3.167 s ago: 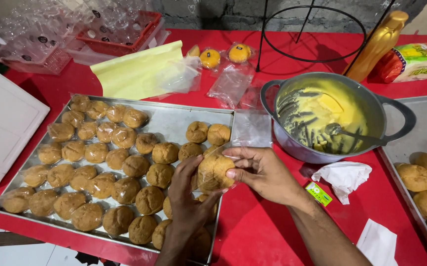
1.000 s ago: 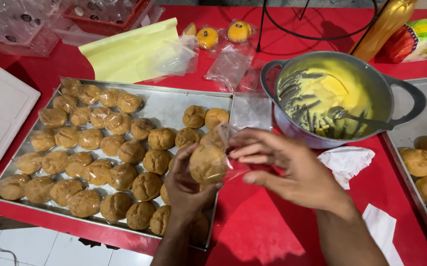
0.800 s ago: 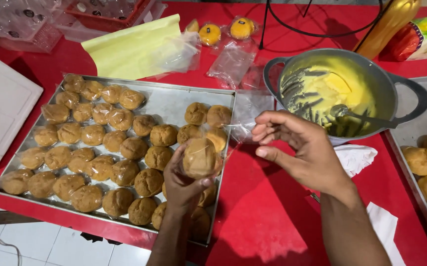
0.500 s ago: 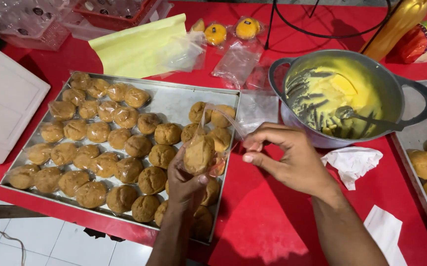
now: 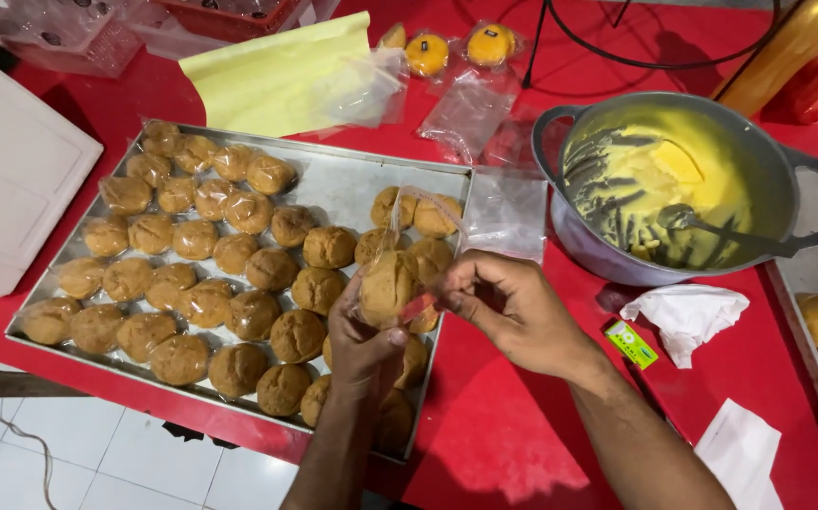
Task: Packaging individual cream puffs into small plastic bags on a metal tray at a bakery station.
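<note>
**A bun in a clear bag, held over the tray**

A round brown bun [image 5: 388,286] sits inside a thin clear plastic bag [image 5: 400,219], lifted just above the near right corner of the metal tray [image 5: 352,184]. The left hand [image 5: 362,342] cups the bun from below, fingers wrapped round it. The right hand [image 5: 508,307] is closed in a pinch against the bun's right side, with a small red strip [image 5: 418,307] between its fingertips; the bag's loose top stands up above the bun.

Below them the tray is crowded with more buns [image 5: 192,274], those toward its left end already in clear wrap. Just past the tray's right edge, on the red table [image 5: 513,444], lies a flat empty bag [image 5: 506,212]. Further right stands a grey pot [image 5: 702,189] of yellow cream with a spoon [image 5: 711,227] in it, and near it a crumpled white tissue [image 5: 688,316]. A yellow sheet [image 5: 277,76] lies beyond the tray's far edge.
</note>
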